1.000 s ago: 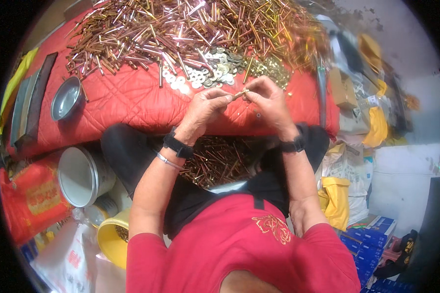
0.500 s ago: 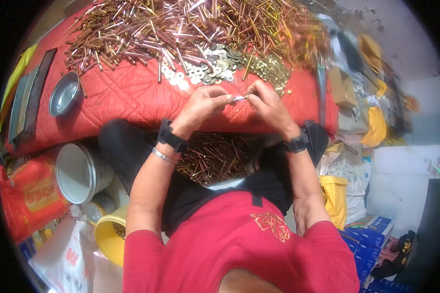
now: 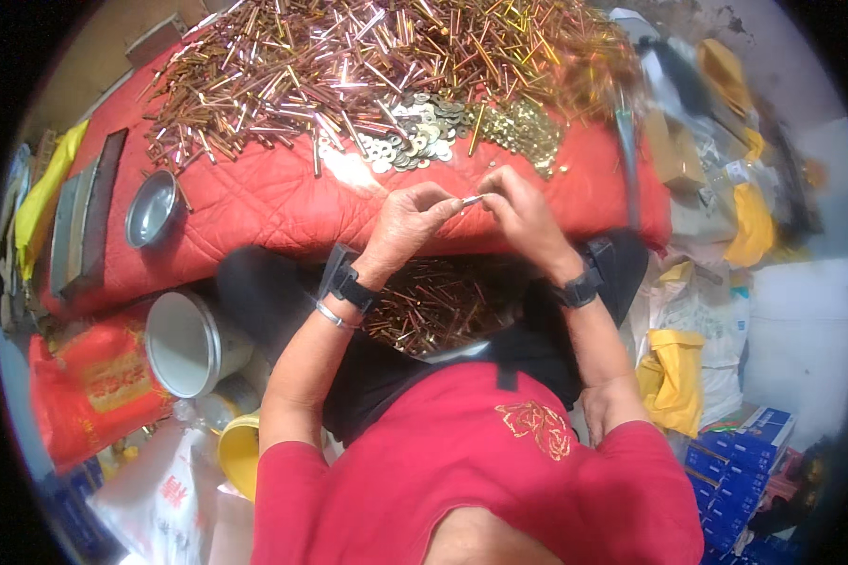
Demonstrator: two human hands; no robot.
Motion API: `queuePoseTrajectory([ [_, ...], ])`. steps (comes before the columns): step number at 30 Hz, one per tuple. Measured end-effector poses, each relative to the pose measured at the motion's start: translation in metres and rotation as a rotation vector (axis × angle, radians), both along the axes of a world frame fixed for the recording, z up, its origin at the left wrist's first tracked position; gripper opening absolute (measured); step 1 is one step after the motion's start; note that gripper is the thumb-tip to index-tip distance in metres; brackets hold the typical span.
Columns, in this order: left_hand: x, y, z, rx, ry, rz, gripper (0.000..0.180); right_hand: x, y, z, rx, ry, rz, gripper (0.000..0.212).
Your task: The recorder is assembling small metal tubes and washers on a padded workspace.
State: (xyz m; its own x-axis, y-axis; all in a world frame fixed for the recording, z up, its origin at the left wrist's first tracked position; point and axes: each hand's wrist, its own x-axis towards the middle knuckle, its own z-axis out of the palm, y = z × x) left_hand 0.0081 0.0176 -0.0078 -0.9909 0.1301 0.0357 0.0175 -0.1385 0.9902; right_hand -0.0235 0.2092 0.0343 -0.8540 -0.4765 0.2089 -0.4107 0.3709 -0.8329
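Note:
My left hand [image 3: 407, 226] pinches one end of a slim silvery metal piece [image 3: 471, 200] between thumb and fingers. At its other end, the closed fingertips of my right hand [image 3: 526, 224] grip it too. Both hands are above the near edge of a red quilted cover [image 3: 273, 212]. Just beyond them lie a pile of flat round washers [image 3: 424, 132] and, to its right, a heap of small brassy pieces [image 3: 523, 137], too small to name. A large mound of copper-coloured metal rods [image 3: 349, 71] spreads behind these.
A metal bowl [image 3: 154, 212] stands at the cover's left. More rods [image 3: 429, 311] lie below, between my knees. A white bucket [image 3: 184, 344], a red sack [image 3: 89, 386] and a yellow bucket [image 3: 240, 452] are at left; yellow bags [image 3: 671, 377] and blue boxes [image 3: 735, 471] at right.
The whole view has shifted slightly, moving the scene rightward. Both hands stay together at the metal piece, which now sits at a steeper slant.

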Motion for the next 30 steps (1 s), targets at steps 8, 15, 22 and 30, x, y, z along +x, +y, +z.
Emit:
queuePoseTrajectory([
  [8,0.029,-0.004,0.035,0.188,-0.496,-0.151,0.017,0.018,0.011,0.017,-0.119,0.016,0.119,0.009],
  [15,0.053,0.003,0.039,0.184,-0.486,-0.13,0.016,0.025,0.02,0.016,-0.198,0.16,0.289,0.008],
  [22,0.058,0.027,0.029,-0.12,-0.075,0.145,0.009,0.029,0.021,-0.003,-0.375,-0.443,0.032,0.011],
  [30,0.051,0.022,0.039,0.146,-0.522,-0.024,0.015,0.022,0.029,0.004,-0.26,-0.137,0.151,0.006],
])
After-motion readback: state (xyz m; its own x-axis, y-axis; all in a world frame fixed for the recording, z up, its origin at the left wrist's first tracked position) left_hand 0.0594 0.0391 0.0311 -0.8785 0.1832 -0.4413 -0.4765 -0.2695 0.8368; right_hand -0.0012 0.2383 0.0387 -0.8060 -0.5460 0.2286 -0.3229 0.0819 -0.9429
